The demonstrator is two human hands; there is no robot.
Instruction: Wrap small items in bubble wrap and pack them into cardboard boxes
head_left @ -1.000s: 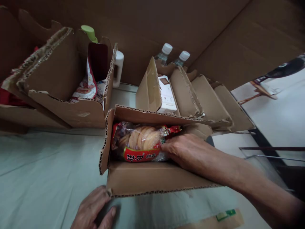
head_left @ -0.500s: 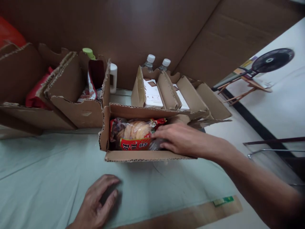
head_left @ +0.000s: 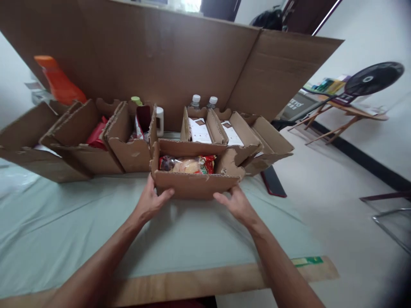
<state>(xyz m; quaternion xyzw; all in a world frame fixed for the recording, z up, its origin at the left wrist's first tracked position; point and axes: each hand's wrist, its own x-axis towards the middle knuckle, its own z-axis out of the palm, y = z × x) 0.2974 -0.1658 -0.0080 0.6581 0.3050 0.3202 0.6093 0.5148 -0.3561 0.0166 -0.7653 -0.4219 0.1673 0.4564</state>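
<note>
In the head view a cardboard box (head_left: 195,186) stands broadside in front of a row of similar boxes. Inside it lies a clear and red packet of round biscuits (head_left: 188,165), its lower part hidden by the front wall. My left hand (head_left: 152,199) grips the box's left end, thumb on the front face. At the right end my right hand (head_left: 236,201) grips it the same way, fingers partly hidden behind the corner.
Behind stand open cardboard boxes holding a red packet (head_left: 97,133) and white cartons (head_left: 199,130). Bottles with white caps (head_left: 195,100), a white handle (head_left: 159,120) and an orange bottle (head_left: 59,81) are by the tall cardboard panel (head_left: 144,55). A dark flat object (head_left: 272,181) lies right.
My right hand has left the biscuit packet and moved to the box's right end. My left hand has risen from the cloth to the left end. The view has pulled back.
</note>
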